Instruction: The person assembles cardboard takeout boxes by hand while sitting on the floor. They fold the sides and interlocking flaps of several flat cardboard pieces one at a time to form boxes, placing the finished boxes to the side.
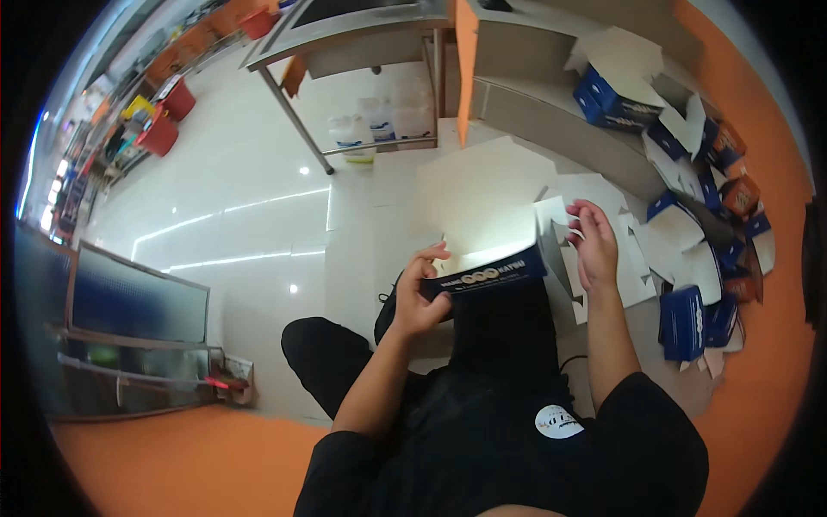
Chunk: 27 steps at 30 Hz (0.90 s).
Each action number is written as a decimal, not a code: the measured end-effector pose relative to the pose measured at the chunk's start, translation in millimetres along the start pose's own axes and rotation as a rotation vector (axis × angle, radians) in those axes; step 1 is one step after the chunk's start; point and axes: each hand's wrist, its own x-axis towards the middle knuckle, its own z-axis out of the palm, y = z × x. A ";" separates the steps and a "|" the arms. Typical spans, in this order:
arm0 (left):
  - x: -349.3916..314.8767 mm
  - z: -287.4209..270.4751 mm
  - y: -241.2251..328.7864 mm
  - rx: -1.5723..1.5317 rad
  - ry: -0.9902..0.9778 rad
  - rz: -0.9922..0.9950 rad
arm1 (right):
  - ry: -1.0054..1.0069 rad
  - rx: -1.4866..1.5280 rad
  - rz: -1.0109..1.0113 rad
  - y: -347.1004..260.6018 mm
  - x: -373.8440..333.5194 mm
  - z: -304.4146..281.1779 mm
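L hand [418, 297] grips blue-white carton [482, 258]; R hand [593, 246] open at side flap, blue boxes [689, 320] nearby.

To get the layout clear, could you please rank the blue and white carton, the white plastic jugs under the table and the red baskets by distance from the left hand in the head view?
1. Blue and white carton: gripped by the left hand.
2. White plastic jugs: ahead on the floor, under the metal table.
3. Red baskets: far ahead, left.

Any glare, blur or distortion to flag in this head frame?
Head view: glare whitens the inside of the blue carton held by the left hand; the right hand looks slightly motion-blurred; ceiling lights streak the glossy floor; fisheye bends the table edges.
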 end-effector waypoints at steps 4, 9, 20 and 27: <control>-5.7 -3.5 -7.8 -0.242 0.069 -0.113 | -0.021 0.216 -0.021 3.9 -5.5 0.3; -13.3 -8.0 -12.0 -0.725 0.121 -0.216 | -0.083 0.255 0.080 -4.1 -13.7 12.7; -5.1 -18.1 -9.0 -0.762 0.072 -0.513 | -0.575 0.133 -0.169 0.0 -17.6 41.3; -12.7 -4.7 -33.7 -0.647 -0.015 -0.542 | -0.380 -0.183 -0.435 2.5 -33.0 38.5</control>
